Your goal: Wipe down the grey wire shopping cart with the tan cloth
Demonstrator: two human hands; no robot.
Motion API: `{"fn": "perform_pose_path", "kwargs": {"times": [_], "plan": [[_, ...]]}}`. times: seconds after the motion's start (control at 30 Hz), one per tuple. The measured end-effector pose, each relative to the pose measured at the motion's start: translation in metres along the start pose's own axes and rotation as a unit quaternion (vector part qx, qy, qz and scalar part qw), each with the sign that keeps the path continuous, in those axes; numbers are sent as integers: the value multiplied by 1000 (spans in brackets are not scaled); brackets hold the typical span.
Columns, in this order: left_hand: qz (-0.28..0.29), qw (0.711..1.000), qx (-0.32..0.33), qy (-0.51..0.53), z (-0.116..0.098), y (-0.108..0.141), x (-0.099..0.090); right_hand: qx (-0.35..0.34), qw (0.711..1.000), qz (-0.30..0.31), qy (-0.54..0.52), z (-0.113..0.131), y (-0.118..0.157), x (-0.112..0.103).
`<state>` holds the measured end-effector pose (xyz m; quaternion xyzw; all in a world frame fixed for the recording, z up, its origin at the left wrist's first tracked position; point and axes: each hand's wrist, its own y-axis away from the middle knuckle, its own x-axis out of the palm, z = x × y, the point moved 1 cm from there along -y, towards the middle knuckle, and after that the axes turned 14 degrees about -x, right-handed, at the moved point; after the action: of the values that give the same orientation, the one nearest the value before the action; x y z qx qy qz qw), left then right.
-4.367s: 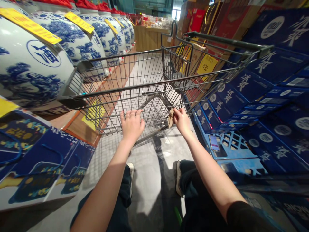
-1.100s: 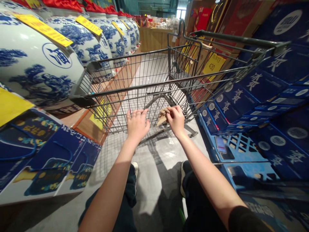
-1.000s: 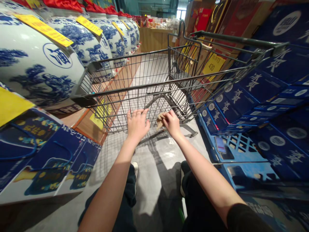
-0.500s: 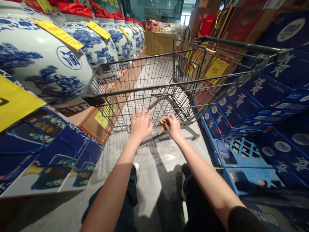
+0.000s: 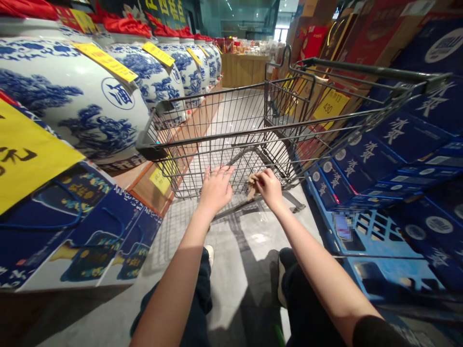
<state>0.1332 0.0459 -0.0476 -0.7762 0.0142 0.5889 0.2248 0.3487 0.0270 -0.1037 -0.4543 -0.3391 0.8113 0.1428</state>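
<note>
My left hand (image 5: 217, 190) rests with spread fingers against the near wires of a dark metal wire shopping cart (image 5: 253, 126), holding nothing. My right hand (image 5: 269, 188) pinches a crumpled piece of brown paper (image 5: 251, 187) at the same wire wall, close to my left hand. The paper is small and partly hidden by my fingers, and I cannot tell what it is exactly. Through the wires, the cart's basket shows nothing inside.
Large blue-and-white porcelain jars (image 5: 83, 103) with yellow tags line the left. Blue printed boxes (image 5: 394, 135) and a blue plastic crate (image 5: 379, 236) stand on the right. A yellow 430 price sign (image 5: 331, 106) is beyond the cart, with a wooden counter (image 5: 240, 70) far ahead.
The cart and view have shifted, so the cart sits further right in the picture. My right hand still has the brown paper, now lower and nearer the wires than a second ago.
</note>
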Motion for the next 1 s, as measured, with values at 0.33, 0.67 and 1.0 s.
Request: {"fn": "perform_pose_path", "kwargs": {"times": [0.33, 0.67, 1.0], "plan": [[-8, 1000, 12, 3, 0, 0, -1, 4, 1000, 14, 0, -10, 8, 5], [-13, 1000, 9, 8, 2, 0, 2, -4, 999, -3, 52, -12, 9, 3], [-6, 1000, 8, 4, 0, 1, -1, 13, 996, -80, 30, -15, 2, -17]]}}
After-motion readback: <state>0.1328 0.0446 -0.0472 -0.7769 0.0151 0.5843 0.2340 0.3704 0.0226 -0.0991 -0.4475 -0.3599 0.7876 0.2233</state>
